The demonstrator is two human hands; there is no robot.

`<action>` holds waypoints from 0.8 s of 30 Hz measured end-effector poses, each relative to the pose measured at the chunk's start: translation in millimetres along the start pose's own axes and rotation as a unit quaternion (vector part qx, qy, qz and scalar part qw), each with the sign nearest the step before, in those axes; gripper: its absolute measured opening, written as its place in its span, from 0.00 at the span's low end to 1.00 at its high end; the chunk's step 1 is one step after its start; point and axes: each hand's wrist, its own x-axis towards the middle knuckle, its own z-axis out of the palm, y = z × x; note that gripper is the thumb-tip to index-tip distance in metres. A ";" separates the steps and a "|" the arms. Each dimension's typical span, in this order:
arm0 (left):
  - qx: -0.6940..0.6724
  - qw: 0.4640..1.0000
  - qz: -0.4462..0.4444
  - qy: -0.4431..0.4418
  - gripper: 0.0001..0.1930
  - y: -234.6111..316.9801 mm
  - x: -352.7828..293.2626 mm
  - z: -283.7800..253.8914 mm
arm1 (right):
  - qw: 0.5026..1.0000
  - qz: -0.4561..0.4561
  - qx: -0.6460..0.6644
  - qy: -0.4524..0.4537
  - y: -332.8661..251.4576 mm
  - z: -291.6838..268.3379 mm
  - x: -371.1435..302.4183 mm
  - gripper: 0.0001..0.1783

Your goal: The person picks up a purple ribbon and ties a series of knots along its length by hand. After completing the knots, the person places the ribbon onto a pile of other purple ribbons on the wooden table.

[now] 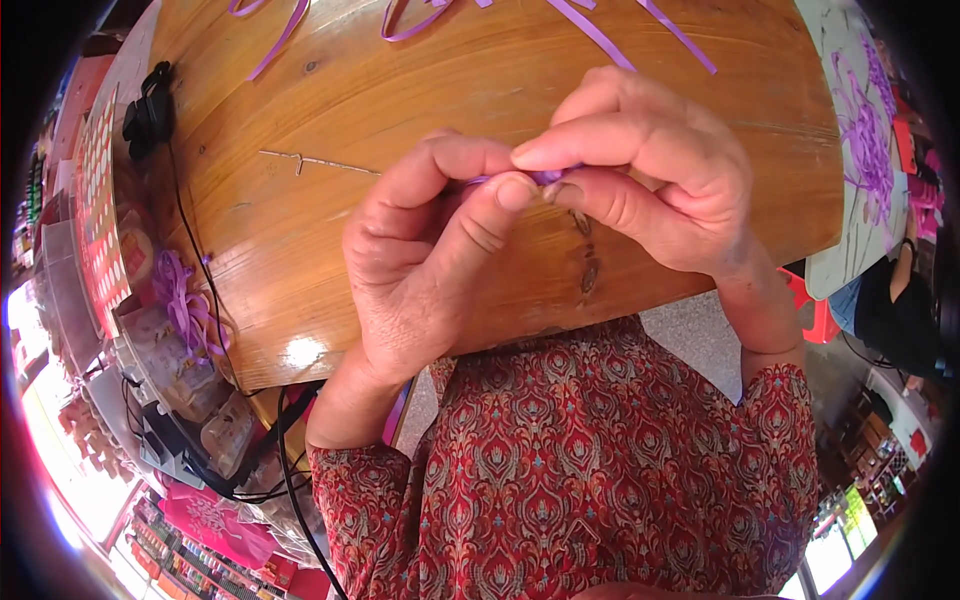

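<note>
Both my hands meet above the wooden table (300, 230), pinching a small piece of purple ribbon (547, 177) between them. My left hand (430, 240) grips one end with thumb and forefinger, the thumb on the near side. With thumb and fingertips, my right hand (650, 170) holds the other end, close beside the left thumb. Most of the ribbon is hidden by my fingers, so its shape cannot be made out. Left of my hands, a thin metal rod with a short side prong (320, 162) lies on the tabletop.
Purple ribbon strips (590, 35) lie along the far edge. A black device (150, 112) with a cable rests at the far left. Purple ribbon loops (185, 305) hang by the left edge. At right, a pale table (830, 235) bears a purple ribbon heap (868, 140).
</note>
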 end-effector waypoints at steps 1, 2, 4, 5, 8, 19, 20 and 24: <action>0.006 1.000 0.002 0.014 0.06 -2.1 0.3 -1.6 | 1.000 0.007 0.003 -0.009 1.4 0.4 0.0 0.17; 0.006 1.000 0.003 0.015 0.06 -2.9 1.6 -1.7 | 1.000 0.007 0.003 -0.009 -0.2 1.2 -0.5 0.17; 0.025 0.999 0.025 0.035 0.07 -4.3 4.5 -2.0 | 0.998 0.062 0.009 0.008 -5.4 3.4 -2.2 0.16; 0.024 0.999 0.025 0.035 0.07 -3.6 4.4 -1.5 | 0.998 0.062 0.008 0.008 -5.8 2.2 -2.4 0.16; 0.019 0.998 0.021 0.049 0.06 -2.5 3.9 -1.6 | 0.997 0.076 0.013 0.021 -5.9 0.2 -4.0 0.17; -0.002 0.999 0.038 -0.004 0.07 -3.0 5.5 -4.2 | 0.966 0.145 0.188 0.104 -6.5 5.3 -10.1 0.14; -0.002 0.999 0.039 -0.004 0.07 -1.2 5.5 -3.2 | 0.966 0.144 0.187 0.104 -7.2 3.9 -9.4 0.14; -0.144 0.986 -0.079 -0.013 0.08 -0.2 4.3 -2.9 | 0.983 0.142 0.096 0.069 -8.1 1.2 -3.1 0.11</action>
